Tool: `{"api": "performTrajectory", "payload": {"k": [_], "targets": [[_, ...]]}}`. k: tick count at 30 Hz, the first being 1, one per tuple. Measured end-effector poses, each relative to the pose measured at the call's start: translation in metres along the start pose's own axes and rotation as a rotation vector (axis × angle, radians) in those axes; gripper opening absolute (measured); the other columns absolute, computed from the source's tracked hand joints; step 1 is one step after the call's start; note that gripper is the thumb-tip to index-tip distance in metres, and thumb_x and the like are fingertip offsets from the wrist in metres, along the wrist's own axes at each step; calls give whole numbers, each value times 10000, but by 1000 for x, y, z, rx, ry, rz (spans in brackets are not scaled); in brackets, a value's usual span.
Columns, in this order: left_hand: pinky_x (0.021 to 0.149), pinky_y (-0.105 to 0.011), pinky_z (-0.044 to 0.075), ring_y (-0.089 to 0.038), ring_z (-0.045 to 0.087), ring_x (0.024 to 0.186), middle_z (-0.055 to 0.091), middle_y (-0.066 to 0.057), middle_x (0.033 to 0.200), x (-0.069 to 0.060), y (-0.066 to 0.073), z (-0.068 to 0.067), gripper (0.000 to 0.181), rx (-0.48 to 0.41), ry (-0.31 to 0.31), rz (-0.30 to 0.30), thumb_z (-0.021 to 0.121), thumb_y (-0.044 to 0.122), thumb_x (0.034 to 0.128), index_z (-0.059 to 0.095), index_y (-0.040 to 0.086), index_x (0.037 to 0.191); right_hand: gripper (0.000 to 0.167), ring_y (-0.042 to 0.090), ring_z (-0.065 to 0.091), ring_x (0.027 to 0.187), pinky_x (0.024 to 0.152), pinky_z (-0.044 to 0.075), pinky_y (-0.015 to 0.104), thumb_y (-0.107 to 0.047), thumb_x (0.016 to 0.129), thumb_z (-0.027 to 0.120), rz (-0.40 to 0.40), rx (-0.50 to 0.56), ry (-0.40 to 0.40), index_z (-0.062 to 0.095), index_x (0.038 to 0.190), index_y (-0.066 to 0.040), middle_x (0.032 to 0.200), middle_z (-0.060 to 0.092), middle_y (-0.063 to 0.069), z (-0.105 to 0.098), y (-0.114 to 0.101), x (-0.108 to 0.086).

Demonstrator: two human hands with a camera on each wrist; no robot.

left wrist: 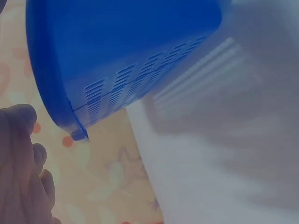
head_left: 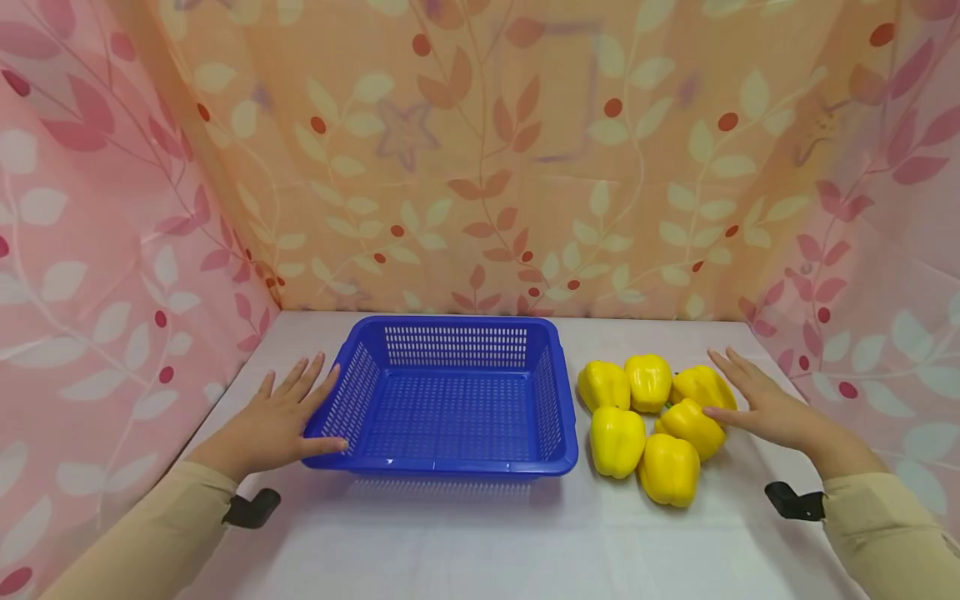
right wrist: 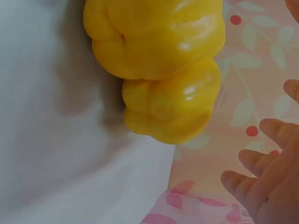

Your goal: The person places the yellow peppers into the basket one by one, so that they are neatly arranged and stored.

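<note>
Spread hands (head_left: 273,423) (head_left: 776,410) flank a blue basket (head_left: 450,417) and six yellow peppers (head_left: 617,442)

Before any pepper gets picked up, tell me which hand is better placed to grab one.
Probably the right hand: it is spread beside the yellow peppers, holding nothing. The left hand is at the left side of the blue basket, which lies between it and them.

Yellow peppers (right wrist: 159,42) at upper centre, white table (right wrist: 46,163) at left, right hand (right wrist: 278,184) at lower right, fingers spread, leaf-print curtain (right wrist: 243,70) behind.
</note>
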State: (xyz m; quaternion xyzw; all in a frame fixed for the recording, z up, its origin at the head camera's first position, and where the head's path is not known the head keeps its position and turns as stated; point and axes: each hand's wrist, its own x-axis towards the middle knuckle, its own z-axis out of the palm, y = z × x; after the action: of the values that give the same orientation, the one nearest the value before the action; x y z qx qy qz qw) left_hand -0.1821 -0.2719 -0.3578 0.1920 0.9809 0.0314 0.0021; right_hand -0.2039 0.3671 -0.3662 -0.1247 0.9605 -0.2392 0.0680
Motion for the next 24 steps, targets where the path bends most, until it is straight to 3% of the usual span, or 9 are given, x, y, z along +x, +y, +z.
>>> {"api": "performTrajectory", "payload": {"k": [8,17,24], "targets": [[1044,-628,-18,-379,-15,1381,28,-186,1521,0,1,2,1081,-6,-3,11,475,767,710,125,85,1472,913,546,95,1274,842,154,769,-412,832,629,10,84,-10,15,1484,-232,1476,57,282,11,6,-2],[1060,-608,22,-372,6,1383,42,-188,1519,-1,2,8,1110,-33,-20,21,461,786,694,135,59,1466,858,528,272,1200,820,285,734,-424,831,631,2,42,15,145,1473,-126,1418,221,297,20,5,-6],[1061,-607,36,-366,17,1385,50,-181,1521,0,1,11,1115,-40,-28,30,478,777,693,139,47,1464,840,545,323,1173,861,316,688,-417,813,655,-3,52,23,219,1449,-83,1402,245,314,24,4,-8]]}}
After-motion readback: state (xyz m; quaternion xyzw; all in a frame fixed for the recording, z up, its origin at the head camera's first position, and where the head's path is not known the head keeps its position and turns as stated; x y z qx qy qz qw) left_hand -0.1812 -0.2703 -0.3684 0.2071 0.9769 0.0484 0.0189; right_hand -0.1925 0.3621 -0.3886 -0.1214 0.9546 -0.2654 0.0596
